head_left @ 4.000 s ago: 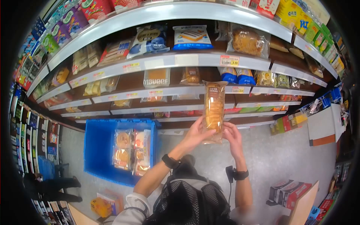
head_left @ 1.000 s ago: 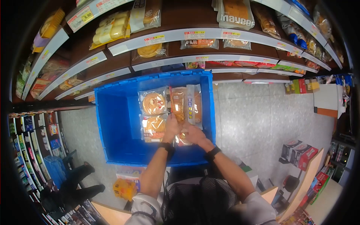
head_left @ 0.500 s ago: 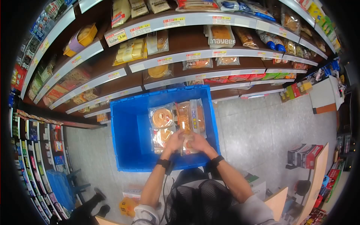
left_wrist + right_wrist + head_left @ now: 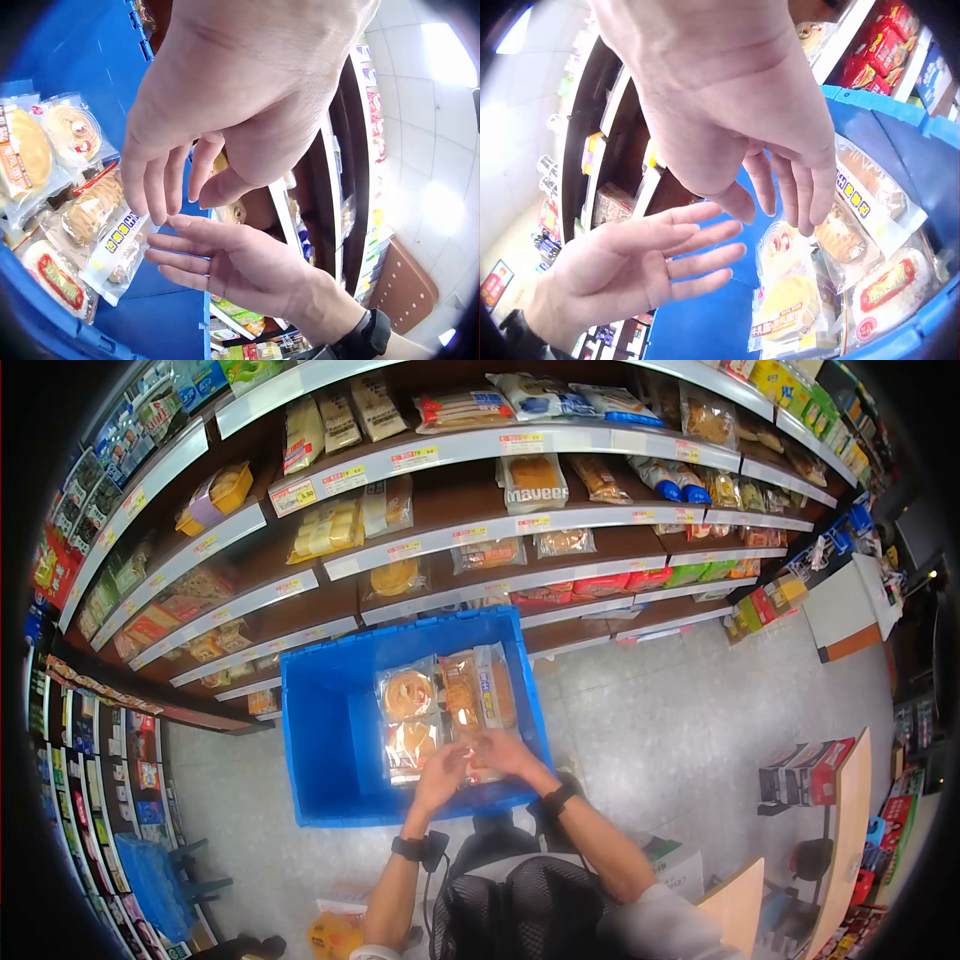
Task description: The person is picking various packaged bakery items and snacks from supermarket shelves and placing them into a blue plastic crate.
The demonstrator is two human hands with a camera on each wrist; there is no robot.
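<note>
Fingers (image 4: pixel 157 187) of left hand (image 4: pixel 440 772) and right hand (image 4: pixel 507 752) are hanging loose, gripping nothing, having released the bread pack (image 4: pixel 462 700) held a moment ago. It is now lying in the crate (image 4: pixel 320 750) among other packs (image 4: pixel 405 695), so the drop looks finished. Shelves (image 4: pixel 480 575) are standing beyond.

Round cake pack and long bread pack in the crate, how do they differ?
The round cake pack is squarish, holding one golden disc; the long bread pack is narrow, with a white printed strip. The round cake pack lies left of the long bread pack. Both are clear-wrapped, in the blue crate.
</note>
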